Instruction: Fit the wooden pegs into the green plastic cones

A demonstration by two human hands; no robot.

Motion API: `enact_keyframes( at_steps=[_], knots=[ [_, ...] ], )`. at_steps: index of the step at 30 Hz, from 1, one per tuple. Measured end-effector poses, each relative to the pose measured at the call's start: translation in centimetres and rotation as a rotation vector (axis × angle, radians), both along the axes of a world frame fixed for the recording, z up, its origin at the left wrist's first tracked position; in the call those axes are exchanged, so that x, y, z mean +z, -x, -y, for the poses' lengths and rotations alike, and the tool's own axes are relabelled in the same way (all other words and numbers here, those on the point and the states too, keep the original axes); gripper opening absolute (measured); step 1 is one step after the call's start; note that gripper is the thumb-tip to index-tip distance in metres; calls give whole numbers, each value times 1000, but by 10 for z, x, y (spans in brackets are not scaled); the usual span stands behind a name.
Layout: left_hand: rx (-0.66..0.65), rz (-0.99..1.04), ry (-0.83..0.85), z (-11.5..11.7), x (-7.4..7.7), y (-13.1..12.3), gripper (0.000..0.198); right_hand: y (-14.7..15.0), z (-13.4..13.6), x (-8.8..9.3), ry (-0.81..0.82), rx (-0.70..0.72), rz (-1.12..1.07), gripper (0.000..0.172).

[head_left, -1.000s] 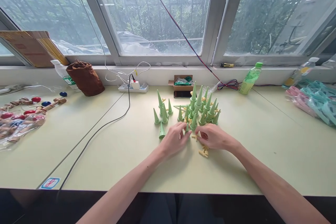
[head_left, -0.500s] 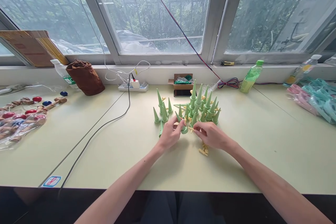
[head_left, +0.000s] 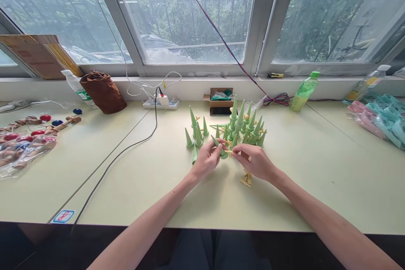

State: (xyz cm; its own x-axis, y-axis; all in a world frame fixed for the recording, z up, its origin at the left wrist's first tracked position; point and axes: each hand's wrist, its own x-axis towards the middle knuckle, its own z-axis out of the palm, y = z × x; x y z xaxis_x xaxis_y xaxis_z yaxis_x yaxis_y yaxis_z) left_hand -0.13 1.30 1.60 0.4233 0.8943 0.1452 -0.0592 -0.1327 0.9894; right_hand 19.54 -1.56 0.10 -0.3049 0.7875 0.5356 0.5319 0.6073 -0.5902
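Observation:
My left hand (head_left: 205, 161) pinches a small green cone (head_left: 220, 147), tip pointing up and left, just above the pale green table (head_left: 136, 185). My right hand (head_left: 256, 161) pinches a small tan peg (head_left: 230, 152) whose end meets the cone's wide end. Behind both hands stands a cluster of green cones (head_left: 243, 126), some stacked tall, and a smaller group of green cones (head_left: 196, 133) to the left. A few loose tan pegs (head_left: 246, 179) lie under my right wrist.
A black cable (head_left: 126, 149) crosses the table to a power strip (head_left: 160, 103). A brown pouch (head_left: 101, 92), a small cardboard box (head_left: 220, 98) and a green bottle (head_left: 303, 91) stand at the back. Bagged wooden toys (head_left: 25, 141) lie far left, teal items (head_left: 382, 118) far right.
Both hands lifted off the table and came together. The left hand picked up a cone, the right a peg, and the peg now meets the cone's base.

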Motion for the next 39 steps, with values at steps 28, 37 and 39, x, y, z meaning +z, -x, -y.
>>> enact_keyframes(
  at_steps=[28, 37, 39],
  knots=[
    [26, -188, -265, 0, -12, 3, 37, 1, 0, -1, -52, 37, 59, 15],
    [14, -298, -417, 2, -15, 5, 29, 2, 1, -3, -9, 41, 49, 16],
    [12, -305, -429, 3, -14, 5, 27, 3, 1, -3, -1, 38, 40, 17]
  ],
)
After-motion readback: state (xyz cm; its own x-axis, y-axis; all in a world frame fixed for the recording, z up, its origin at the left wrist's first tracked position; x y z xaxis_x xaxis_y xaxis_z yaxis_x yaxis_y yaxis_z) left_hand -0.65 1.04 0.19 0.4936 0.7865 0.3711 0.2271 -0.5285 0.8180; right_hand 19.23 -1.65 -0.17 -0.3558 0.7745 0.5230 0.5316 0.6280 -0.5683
